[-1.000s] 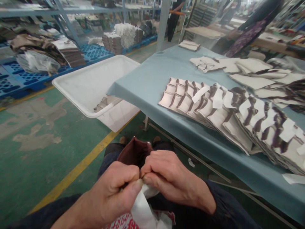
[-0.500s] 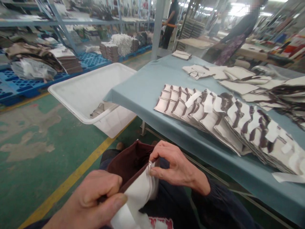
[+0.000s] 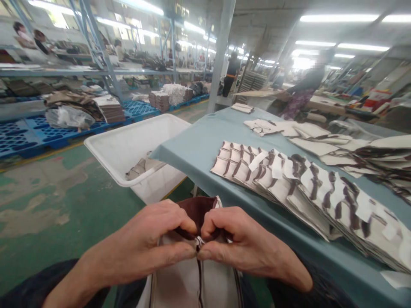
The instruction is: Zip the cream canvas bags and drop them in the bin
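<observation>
Over my lap I hold a fabric piece [image 3: 180,278], off-white on the outside with dark seam lines and a maroon lining [image 3: 198,208] inside its open top. My left hand [image 3: 150,239] pinches the rim on one side of the centre seam. On the other side, my right hand [image 3: 234,244] grips the same rim, thumb and fingertips pressed together. Both thumbs nearly meet at the seam, where a small whitish bit shows between them. Beside me on the table lies a long overlapping row of similar off-white pieces [image 3: 244,171] with dark edges.
A teal-covered table [image 3: 192,147] extends along my right. Eyeglasses [image 3: 259,129] rest on fabric there, near more stacked pieces [image 3: 324,147]. At the left stands a white bin [image 3: 112,147] with a piece [image 3: 137,168] inside. Blue pallets [image 3: 138,109] and a standing person [image 3: 303,83] are farther back.
My hands have come together at the rim's centre seam, from being apart along one edge. The fabric piece has turned so its seamed outside faces me. My view has tilted up.
</observation>
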`<state>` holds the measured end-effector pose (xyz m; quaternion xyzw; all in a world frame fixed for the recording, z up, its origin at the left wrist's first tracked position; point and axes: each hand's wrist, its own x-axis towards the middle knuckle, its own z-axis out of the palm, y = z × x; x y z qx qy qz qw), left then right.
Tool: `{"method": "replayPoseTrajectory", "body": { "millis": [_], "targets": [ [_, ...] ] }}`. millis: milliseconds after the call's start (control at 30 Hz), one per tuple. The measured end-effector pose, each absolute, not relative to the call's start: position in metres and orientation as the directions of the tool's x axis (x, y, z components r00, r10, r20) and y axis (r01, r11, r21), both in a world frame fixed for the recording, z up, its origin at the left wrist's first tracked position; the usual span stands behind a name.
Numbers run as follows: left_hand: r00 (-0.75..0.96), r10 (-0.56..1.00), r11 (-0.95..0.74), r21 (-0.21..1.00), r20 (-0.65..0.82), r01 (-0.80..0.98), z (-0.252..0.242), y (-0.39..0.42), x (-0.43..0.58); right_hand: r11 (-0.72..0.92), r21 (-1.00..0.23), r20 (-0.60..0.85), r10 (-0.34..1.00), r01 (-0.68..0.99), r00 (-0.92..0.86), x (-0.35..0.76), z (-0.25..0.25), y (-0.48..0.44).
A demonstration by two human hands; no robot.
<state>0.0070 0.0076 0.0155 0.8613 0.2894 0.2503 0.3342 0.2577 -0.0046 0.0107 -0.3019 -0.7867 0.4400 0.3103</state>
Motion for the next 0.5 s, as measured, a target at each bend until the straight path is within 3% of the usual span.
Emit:
{"method": "replayPoseTrajectory", "body": {
  "millis": [200, 333, 500],
  "targets": [
    [0.737, 0.658, -0.509, 0.813, 0.155, 0.283, 0.016, 0.004, 0.012, 0.288, -0.936, 0.102, 0.77, 0.201, -0.63, 0.258, 0.006, -0.007],
    [0.709, 0.674, -0.578, 0.746, 0.207, 0.331, 0.016, 0.001, 0.015, 0.23, -0.964, 0.094, 0.763, 0.132, -0.64, 0.257, -0.002, -0.006],
    [0.688, 0.658, -0.676, 0.644, 0.307, 0.358, 0.011, -0.005, 0.024, 0.284, -0.946, 0.128, 0.773, 0.158, -0.622, 0.255, -0.009, -0.005]
  ]
}}
